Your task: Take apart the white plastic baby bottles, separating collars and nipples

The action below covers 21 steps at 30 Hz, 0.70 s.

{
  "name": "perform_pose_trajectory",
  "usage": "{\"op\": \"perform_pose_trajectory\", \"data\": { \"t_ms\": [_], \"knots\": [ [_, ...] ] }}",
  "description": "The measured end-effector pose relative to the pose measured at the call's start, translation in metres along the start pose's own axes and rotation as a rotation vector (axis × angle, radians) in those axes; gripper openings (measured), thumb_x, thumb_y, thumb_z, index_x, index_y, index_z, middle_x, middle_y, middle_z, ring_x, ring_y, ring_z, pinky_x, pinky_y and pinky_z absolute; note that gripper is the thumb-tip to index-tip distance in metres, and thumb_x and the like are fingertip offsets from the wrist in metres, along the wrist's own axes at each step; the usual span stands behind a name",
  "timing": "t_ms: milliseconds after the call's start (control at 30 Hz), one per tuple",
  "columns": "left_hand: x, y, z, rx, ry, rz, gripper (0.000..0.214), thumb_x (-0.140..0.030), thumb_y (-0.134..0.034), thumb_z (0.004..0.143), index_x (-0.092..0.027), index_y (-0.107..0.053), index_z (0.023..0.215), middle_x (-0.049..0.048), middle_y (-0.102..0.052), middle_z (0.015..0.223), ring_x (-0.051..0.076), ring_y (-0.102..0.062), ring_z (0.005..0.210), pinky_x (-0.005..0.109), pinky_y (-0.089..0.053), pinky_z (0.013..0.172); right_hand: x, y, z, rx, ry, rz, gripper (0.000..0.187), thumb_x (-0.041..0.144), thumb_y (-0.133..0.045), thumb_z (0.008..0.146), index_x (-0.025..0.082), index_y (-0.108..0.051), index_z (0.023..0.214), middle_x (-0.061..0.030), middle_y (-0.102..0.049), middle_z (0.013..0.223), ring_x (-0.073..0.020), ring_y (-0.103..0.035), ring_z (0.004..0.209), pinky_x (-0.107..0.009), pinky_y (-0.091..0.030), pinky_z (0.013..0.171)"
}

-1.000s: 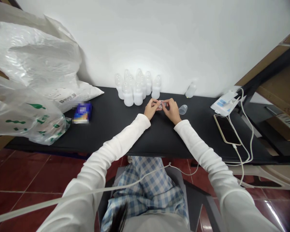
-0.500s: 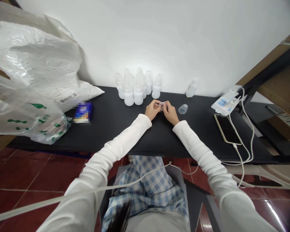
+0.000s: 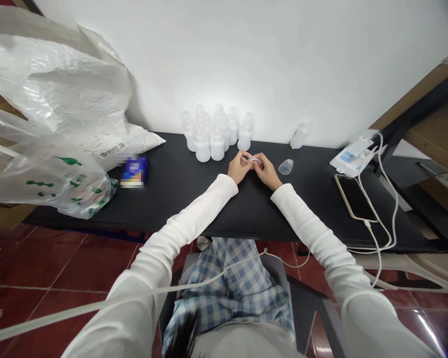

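Observation:
Between my fingertips is a small whitish, partly see-through piece (image 3: 253, 159), like a baby bottle's collar ring; the fingers cover much of it. My left hand (image 3: 239, 169) pinches it from the left. From the right, my right hand (image 3: 266, 171) is closed on the same piece. A clear domed cap (image 3: 285, 167) lies on the black table just right of my right hand. Behind my hands, several white baby bottles (image 3: 217, 146) with clear domed caps stand in a group. Apart from them, near the wall, is a single whitish bottle (image 3: 300, 135) with no domed cap visible.
Large plastic bags (image 3: 78, 89) and a blue packet (image 3: 134, 171) occupy the table's left side. At the right lie a phone (image 3: 355, 198) on a charging cable and a white power strip (image 3: 353, 156). Another pale cable (image 3: 194, 286) crosses over my lap.
My fingers have shifted slightly around the small piece, which now looks flatter, more edge-on. The whole view has moved a little; the bottles and cap keep their places on the table.

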State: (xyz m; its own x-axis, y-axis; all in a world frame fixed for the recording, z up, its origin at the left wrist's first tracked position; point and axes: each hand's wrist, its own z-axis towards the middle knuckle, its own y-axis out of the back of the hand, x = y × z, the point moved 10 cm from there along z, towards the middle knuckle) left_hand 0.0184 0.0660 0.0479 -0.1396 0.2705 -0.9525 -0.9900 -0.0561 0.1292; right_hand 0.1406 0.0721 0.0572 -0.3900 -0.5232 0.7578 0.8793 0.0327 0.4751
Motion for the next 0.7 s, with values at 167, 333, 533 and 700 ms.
{"op": "perform_pose_trajectory", "data": {
  "t_ms": [167, 333, 533, 700],
  "knots": [
    [0.017, -0.006, 0.002, 0.008, 0.106, -0.037, 0.03, -0.028, -0.077, 0.078, -0.019, -0.051, 0.092, -0.0014, -0.063, 0.077, 0.011, -0.062, 0.069, 0.027, -0.053, 0.074, -0.013, 0.009, 0.002, -0.071, -0.052, 0.044, 0.037, 0.057, -0.051, 0.092, 0.021, -0.059, 0.096, -0.0033, -0.066, 0.086, -0.0166, -0.059, 0.078, -0.031, -0.051, 0.073],
    [0.021, -0.014, 0.005, 0.073, 0.085, -0.07, 0.024, -0.022, -0.075, 0.08, -0.02, -0.052, 0.086, -0.0011, -0.066, 0.076, 0.011, -0.065, 0.072, 0.028, -0.053, 0.078, -0.021, 0.016, 0.0, -0.14, -0.126, 0.055, 0.04, 0.06, -0.049, 0.092, 0.022, -0.058, 0.099, -0.0015, -0.065, 0.082, -0.0152, -0.058, 0.073, -0.03, -0.051, 0.074],
    [0.027, -0.006, 0.008, 0.028, 0.11, -0.175, 0.024, -0.019, -0.072, 0.082, -0.02, -0.048, 0.084, -0.0052, -0.064, 0.068, 0.01, -0.065, 0.065, 0.025, -0.054, 0.07, -0.017, 0.004, -0.003, -0.005, -0.129, 0.008, 0.042, 0.059, -0.053, 0.091, 0.021, -0.06, 0.108, 0.0002, -0.062, 0.082, -0.0131, -0.053, 0.068, -0.029, -0.047, 0.071],
    [0.029, -0.005, 0.008, 0.033, 0.123, -0.22, 0.023, -0.016, -0.073, 0.079, -0.019, -0.055, 0.094, -0.0052, -0.066, 0.066, 0.009, -0.065, 0.063, 0.024, -0.054, 0.07, -0.017, -0.001, -0.001, 0.017, -0.094, 0.082, 0.047, 0.062, -0.057, 0.087, 0.021, -0.059, 0.11, -0.0023, -0.063, 0.091, -0.015, -0.054, 0.076, -0.031, -0.048, 0.073]
  ]
}}
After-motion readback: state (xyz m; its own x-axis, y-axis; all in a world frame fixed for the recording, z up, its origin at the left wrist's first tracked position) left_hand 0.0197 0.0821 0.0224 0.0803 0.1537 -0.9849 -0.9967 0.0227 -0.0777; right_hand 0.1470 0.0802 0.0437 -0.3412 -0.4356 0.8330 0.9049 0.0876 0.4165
